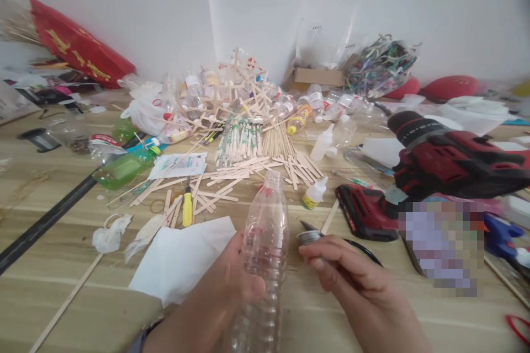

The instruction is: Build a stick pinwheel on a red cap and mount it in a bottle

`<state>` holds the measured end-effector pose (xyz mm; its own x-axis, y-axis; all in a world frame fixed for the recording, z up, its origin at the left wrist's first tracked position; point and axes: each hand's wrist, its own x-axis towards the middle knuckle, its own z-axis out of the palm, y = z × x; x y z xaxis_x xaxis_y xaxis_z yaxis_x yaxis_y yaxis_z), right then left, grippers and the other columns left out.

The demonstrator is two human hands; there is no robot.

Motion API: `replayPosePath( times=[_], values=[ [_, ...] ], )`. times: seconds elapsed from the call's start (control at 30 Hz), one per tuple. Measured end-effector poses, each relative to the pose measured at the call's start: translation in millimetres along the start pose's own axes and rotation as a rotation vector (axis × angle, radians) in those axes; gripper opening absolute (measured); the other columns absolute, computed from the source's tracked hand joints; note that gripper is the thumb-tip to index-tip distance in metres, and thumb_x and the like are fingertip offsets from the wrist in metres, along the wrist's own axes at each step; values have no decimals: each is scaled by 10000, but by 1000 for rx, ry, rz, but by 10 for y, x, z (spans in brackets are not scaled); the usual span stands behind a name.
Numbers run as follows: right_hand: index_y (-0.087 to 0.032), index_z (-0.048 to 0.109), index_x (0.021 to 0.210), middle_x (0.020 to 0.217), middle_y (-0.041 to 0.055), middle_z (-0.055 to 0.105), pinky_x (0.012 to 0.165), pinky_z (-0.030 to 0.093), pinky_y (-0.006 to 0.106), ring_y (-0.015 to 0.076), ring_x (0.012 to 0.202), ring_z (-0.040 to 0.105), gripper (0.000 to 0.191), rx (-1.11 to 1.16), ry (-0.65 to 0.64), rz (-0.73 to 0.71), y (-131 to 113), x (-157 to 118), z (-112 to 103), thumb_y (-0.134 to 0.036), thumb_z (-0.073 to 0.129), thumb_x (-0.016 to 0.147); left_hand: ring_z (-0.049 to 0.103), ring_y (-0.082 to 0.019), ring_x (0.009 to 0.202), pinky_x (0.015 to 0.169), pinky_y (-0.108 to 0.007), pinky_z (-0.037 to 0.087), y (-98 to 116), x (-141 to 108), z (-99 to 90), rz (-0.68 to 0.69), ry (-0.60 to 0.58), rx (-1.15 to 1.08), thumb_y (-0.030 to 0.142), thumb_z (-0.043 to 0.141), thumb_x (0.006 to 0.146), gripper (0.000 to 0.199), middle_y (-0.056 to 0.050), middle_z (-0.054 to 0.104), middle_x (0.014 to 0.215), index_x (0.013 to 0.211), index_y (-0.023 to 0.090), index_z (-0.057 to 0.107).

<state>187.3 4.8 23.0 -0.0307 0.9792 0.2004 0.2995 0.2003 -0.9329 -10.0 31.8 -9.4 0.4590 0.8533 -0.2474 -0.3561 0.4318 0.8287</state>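
A clear ribbed plastic bottle [267, 231] stands roughly upright in the middle, uncapped at its neck. My left hand [232, 281] is wrapped round its side, thumb across the front. To its right, my right hand [351, 281] has thumb and fingers pinched together at a small silver-grey round piece [308, 237], apart from the bottle. A dark pointed tip [307, 225] shows just behind that piece, and a black cord [366, 249] curves out beyond the hand. A white paper sheet [182, 259] lies beside my left hand.
A red and black cordless drill [451, 160] stands at the right. Behind the bottle lie loose wooden sticks [223, 176], a yellow-handled screwdriver [187, 207] and a small glue bottle [315, 193]. Plastic bottles pile up farther back. A green bottle [126, 170] lies left, near a black bar [49, 223].
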Motion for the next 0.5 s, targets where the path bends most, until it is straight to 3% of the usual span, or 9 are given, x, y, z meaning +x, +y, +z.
replayPosePath(
  times=[0.13, 0.23, 0.3, 0.4, 0.5],
  values=[
    [-381, 657, 1120, 838, -37, 698, 680, 548, 193, 127, 753, 666, 312, -257, 30, -155, -35, 39, -62, -188, 608, 879, 583, -272, 986, 831, -361, 440, -112, 33, -87, 3, 45, 99, 564, 870, 447, 816, -63, 639, 1047, 1126, 240, 554],
    [-392, 411, 1368, 798, -50, 703, 601, 558, 198, 135, 703, 681, 515, -350, 20, -141, -81, 33, -108, -221, 569, 908, 582, -285, 963, 790, -359, 446, -140, 10, -84, -2, 54, 86, 585, 865, 431, 866, -56, 632, 977, 1155, 246, 533],
    [-391, 323, 1410, 798, -53, 715, 553, 556, 198, 142, 690, 692, 576, -385, -19, -144, -121, 30, -146, -232, 560, 910, 574, -286, 980, 782, -350, 451, -117, -38, -59, -25, 48, 71, 553, 877, 449, 868, -48, 616, 969, 1180, 252, 519],
    [-410, 404, 1345, 824, -62, 726, 573, 555, 204, 138, 683, 692, 504, -419, -47, -169, -185, 53, -185, -235, 571, 903, 571, -265, 1023, 871, -372, 444, -43, -124, -19, -64, 28, 65, 454, 868, 579, 837, -47, 584, 1087, 1286, 286, 453],
    [-387, 586, 1146, 816, -59, 719, 626, 548, 205, 137, 723, 693, 289, -359, -44, -154, -238, 114, -173, -247, 593, 893, 575, -252, 975, 856, -371, 455, 1, -144, -13, -29, -9, 67, 508, 871, 553, 970, -45, 561, 1089, 1368, 305, 386]
  ],
)
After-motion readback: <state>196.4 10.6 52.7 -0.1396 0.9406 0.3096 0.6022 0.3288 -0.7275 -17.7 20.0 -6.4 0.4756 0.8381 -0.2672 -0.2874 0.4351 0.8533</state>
